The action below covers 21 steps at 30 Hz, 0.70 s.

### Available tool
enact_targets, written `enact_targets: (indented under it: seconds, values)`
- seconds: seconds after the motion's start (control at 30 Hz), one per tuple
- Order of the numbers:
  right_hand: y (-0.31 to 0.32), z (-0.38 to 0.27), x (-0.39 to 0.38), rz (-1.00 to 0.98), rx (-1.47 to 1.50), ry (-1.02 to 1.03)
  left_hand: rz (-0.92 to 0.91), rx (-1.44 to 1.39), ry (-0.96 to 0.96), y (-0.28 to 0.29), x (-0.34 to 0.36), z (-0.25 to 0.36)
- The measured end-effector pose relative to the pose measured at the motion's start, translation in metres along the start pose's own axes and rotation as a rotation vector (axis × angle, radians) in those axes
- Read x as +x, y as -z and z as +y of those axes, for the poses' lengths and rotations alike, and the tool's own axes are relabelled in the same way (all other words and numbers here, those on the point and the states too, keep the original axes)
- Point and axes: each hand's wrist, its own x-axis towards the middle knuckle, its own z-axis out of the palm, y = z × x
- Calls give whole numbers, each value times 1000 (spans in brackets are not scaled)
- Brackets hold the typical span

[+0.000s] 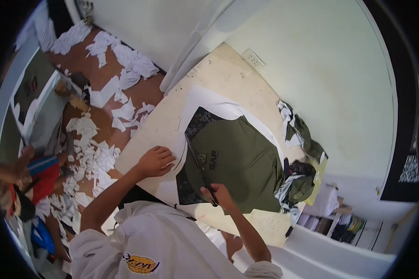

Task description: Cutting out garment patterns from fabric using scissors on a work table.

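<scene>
Head view: olive cloth (pixel 242 172) lies mid-worktop (pixel 226 72), partly over white sheeting (pixel 196 98). From its centre, my right hand (pixel 223 197) is near seven o'clock, fingers wrapped around scissors (pixel 202 169) aimed toward eleven; my left hand (pixel 156 162) rests at nine, fingers loosely bent, apparently holding nothing. For a seemingly underway cut, I'd press the cloth flat beside the blades and snip smoothly.

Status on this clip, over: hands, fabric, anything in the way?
Right hand gripping scissors over green fabric. Left hand empty, near white paper. Fabric spread on table, paper partly beneath. Cloth heap close on fabric's right.
</scene>
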Motion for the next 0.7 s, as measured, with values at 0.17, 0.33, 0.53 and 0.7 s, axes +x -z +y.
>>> enact_targets:
  seconds: [0.17,0.33,0.53,0.7]
  values:
    - [-61,-3,-19,19,361,-21,47,151,-67,29,45,-21]
    - [-140,-45,-15,173,546,-39,-33,127,-143,29,32,-47]
    - [-176,-104,10,303,695,-40,-54,-2,-144,41,32,-52]
    - [-184,-126,21,385,715,-97,-51,-69,-149,42,30,-56]
